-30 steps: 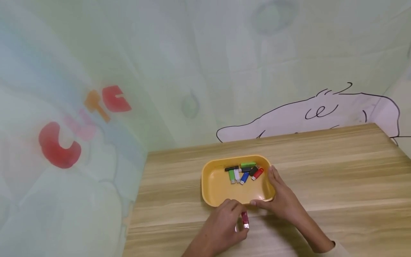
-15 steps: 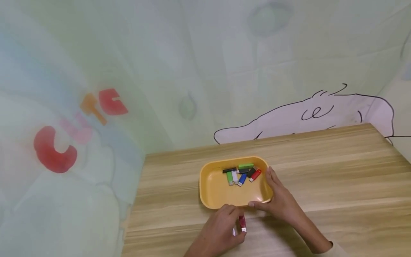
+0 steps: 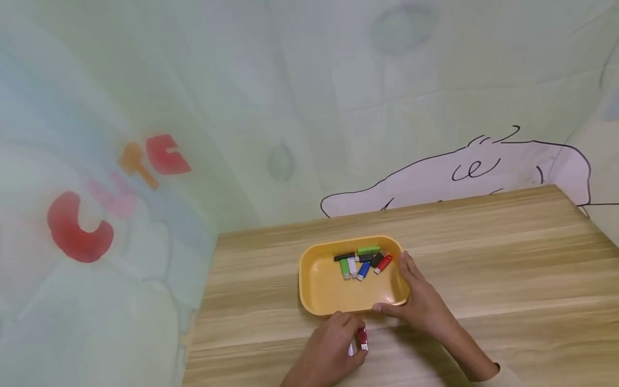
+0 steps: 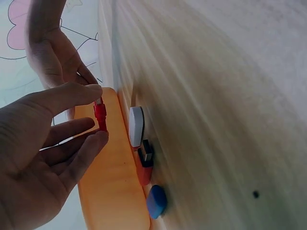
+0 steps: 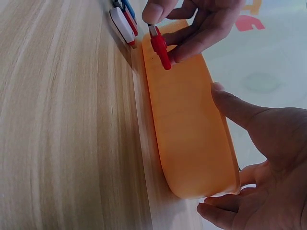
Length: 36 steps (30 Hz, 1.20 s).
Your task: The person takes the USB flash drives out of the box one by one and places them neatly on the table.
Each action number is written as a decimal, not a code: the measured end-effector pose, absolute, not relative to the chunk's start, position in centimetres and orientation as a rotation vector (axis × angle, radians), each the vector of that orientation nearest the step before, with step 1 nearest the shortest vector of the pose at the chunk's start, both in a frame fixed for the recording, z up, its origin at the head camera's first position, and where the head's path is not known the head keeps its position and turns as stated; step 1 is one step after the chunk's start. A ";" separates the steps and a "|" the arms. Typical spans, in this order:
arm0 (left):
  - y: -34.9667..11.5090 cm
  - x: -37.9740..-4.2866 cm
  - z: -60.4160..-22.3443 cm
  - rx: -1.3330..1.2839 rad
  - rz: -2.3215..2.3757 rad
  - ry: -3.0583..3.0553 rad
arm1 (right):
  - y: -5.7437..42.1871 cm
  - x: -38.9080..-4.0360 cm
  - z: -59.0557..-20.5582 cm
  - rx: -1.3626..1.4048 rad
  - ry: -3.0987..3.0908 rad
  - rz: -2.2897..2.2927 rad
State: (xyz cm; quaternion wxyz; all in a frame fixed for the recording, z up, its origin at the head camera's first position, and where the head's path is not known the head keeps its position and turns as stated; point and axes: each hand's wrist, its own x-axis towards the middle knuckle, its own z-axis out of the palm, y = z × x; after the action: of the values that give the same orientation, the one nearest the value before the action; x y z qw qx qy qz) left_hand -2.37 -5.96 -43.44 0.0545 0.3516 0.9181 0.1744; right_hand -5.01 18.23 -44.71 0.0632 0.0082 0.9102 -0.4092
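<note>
My left hand [image 3: 325, 348] pinches a dark red USB flash drive [image 3: 362, 337] between thumb and fingertips, just in front of a yellow plastic tray [image 3: 314, 295]. The metal plug of the drive points toward my thumb in the left wrist view. My right hand [image 3: 425, 305] holds the tray's right end, thumb on the near rim and fingers around the side. Inside the tray lie several flash drives, among them a blue one [image 3: 363, 271], a red one [image 3: 383, 264], a white one [image 3: 352, 266] and a green one [image 3: 345, 268].
On the wooden table [image 3: 483, 258], along the tray's near side, lie a white flash drive [image 4: 136, 126], a red-and-black one [image 4: 145, 165] and a blue one [image 4: 156, 201]. My left hand mostly hides them from the head camera. A printed curtain [image 3: 242, 107] hangs behind the table.
The red flash drive stays pinched in my left hand, tilting slightly. The head view has shifted a little; my right hand keeps its hold on the tray.
</note>
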 end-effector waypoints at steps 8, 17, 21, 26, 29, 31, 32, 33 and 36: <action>-6.1 -2.4 -43.9 0.991 0.515 2.748 | 18.1 -5.1 -44.8 0.030 2.745 -1.225; -6.0 -2.3 -44.3 1.012 0.457 2.772 | 18.2 -5.0 -44.8 0.018 2.752 -1.233; -5.9 -2.3 -44.4 1.009 0.446 2.777 | 18.3 -5.0 -44.8 0.020 2.753 -1.231; -6.0 -2.3 -44.7 1.028 0.445 2.794 | 18.3 -5.0 -44.9 0.019 2.755 -1.234; -6.0 -2.2 -45.0 1.033 0.432 2.799 | 18.2 -5.0 -44.9 0.016 2.755 -1.232; -6.0 -2.1 -45.1 1.023 0.432 2.793 | 18.2 -5.0 -44.9 0.010 2.758 -1.236; -6.0 -2.1 -45.1 1.020 0.428 2.792 | 18.2 -5.0 -44.9 0.006 2.761 -1.238; -6.0 -2.1 -45.1 1.028 0.423 2.790 | 18.2 -5.0 -44.9 0.002 2.764 -1.241; -5.9 -2.2 -44.8 1.017 0.433 2.761 | 18.3 -5.0 -44.7 -0.010 2.768 -1.250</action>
State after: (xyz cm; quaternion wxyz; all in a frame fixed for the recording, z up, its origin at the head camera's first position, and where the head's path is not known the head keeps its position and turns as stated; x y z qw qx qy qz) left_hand -2.21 -5.85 -44.84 0.0834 0.3408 0.9251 0.1451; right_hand -5.02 18.32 -44.74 0.0521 -0.0033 0.9101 -0.4111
